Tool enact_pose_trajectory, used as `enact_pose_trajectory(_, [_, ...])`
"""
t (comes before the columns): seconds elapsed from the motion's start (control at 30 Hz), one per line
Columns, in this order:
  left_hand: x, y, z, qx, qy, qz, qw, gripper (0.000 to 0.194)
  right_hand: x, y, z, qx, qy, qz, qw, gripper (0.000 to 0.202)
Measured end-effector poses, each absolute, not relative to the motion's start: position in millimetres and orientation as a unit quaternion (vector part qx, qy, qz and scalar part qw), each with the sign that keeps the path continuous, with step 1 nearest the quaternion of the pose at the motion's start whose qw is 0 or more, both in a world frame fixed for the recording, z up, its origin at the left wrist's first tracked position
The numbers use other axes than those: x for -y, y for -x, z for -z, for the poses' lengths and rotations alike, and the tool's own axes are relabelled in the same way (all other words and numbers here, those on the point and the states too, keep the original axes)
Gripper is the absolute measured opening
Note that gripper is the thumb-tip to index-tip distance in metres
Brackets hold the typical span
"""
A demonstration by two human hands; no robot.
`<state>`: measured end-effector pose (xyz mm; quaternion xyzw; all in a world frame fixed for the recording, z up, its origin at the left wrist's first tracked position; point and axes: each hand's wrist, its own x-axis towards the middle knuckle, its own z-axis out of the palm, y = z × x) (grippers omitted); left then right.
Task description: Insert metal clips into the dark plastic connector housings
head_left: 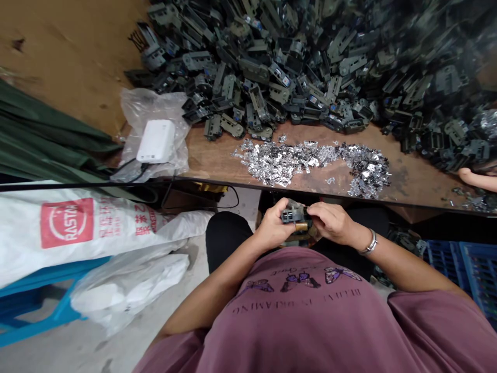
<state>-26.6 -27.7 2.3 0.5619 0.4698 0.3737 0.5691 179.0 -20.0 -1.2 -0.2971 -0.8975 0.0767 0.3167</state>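
Observation:
My left hand [273,226] is closed around a dark grey plastic housing [292,214], held over my lap just below the table edge. A brownish cylindrical part [301,226] shows at the underside of the housing. My right hand [331,221] meets the housing's right end, its thumb and fingers pinched together there. Whatever is between those fingertips is too small to make out. Small shiny metal clips [272,163] lie in a long heap on the table in front of my hands. Behind them rises a large pile of similar dark housings [252,67].
A white box-shaped device [157,141] with a cable sits on clear plastic at the table's left. White sacks [116,223] and a blue stool [58,305] stand to my left. Blue crates [446,259] are at lower right. Another person's hand [477,178] reaches in at far right.

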Motion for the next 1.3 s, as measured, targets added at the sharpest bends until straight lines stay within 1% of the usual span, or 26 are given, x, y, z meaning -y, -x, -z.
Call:
enact_pose_trajectory(0.2, [29,24,1,-0.501,-0.53,-0.382,0.569,0.034,22,-179,-3,0.844,0.358,-0.218,0.333,0.018])
enact_pose_trajectory(0.27, [29,23,1,-0.509,-0.516,-0.391,0.567,0.035,22,-180,-6,0.825,0.379,-0.238,0.344,0.014])
enact_pose_trajectory(0.37, [30,23,-1,-0.514,-0.513,-0.388,0.568,0.036,23,-180,-6,0.831,0.379,-0.214,0.347,0.017])
enact_pose_trajectory(0.5, [30,23,-2,-0.502,-0.523,-0.374,0.578,0.034,24,-177,-2,0.873,0.336,-0.163,0.313,0.023])
enact_pose_trajectory(0.6, [31,24,-1,-0.492,-0.53,-0.38,0.577,0.035,24,-174,-1,0.884,0.324,-0.129,0.31,0.023])
enact_pose_trajectory(0.7, [32,25,1,-0.492,-0.536,-0.375,0.573,0.036,24,-173,-1,0.874,0.335,-0.142,0.321,0.021])
enact_pose_trajectory(0.77, [33,26,2,-0.497,-0.532,-0.373,0.574,0.037,26,-173,0,0.857,0.351,-0.192,0.323,0.021])
enact_pose_trajectory(0.87, [33,27,3,-0.507,-0.507,-0.385,0.581,0.037,29,-174,2,0.793,0.391,-0.321,0.339,0.019])
enact_pose_trajectory(1.0, [32,28,-1,-0.514,-0.49,-0.416,0.568,0.041,33,-172,5,0.606,0.493,-0.452,0.431,0.022])
enact_pose_trajectory(1.07, [33,28,-3,-0.51,-0.494,-0.428,0.559,0.043,33,-166,5,0.509,0.519,-0.515,0.454,0.028])
enact_pose_trajectory(1.13, [34,26,-2,-0.504,-0.504,-0.433,0.552,0.043,31,-157,5,0.433,0.51,-0.599,0.441,0.033])
enact_pose_trajectory(1.2, [36,23,3,-0.497,-0.516,-0.437,0.544,0.043,29,-147,4,0.365,0.487,-0.669,0.427,0.035])
enact_pose_trajectory(1.3, [37,25,12,-0.483,-0.52,-0.459,0.534,0.043,26,-138,6,0.273,0.451,-0.736,0.425,0.034])
